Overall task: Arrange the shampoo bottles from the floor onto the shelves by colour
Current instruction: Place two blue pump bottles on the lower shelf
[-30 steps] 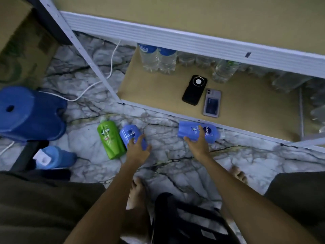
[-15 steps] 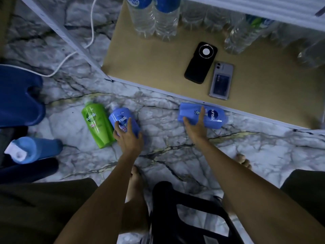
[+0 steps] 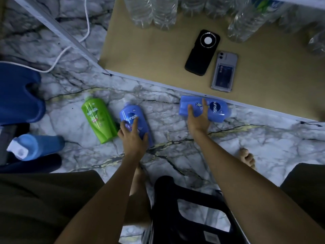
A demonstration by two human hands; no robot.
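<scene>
Home storeroom (marble floor point(image 3: 175, 141), shelving point(image 3: 158, 50))

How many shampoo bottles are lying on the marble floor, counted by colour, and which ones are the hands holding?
Green plastic shampoo bottle: 1, untouched.
Blue plastic shampoo bottles: 2, one under the left hand, one by the shelf edge under the right hand.
Total: 3, all lying on the marble floor.

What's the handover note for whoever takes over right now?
Left hand: grip on the blue bottle lying beside the green bottle.
Right hand: grip on the other blue bottle, lying on the floor by the shelf edge.
Done: no shampoo on the shelf yet; it holds water bottles and two phones.
Left: shelve all three by colour.
</scene>
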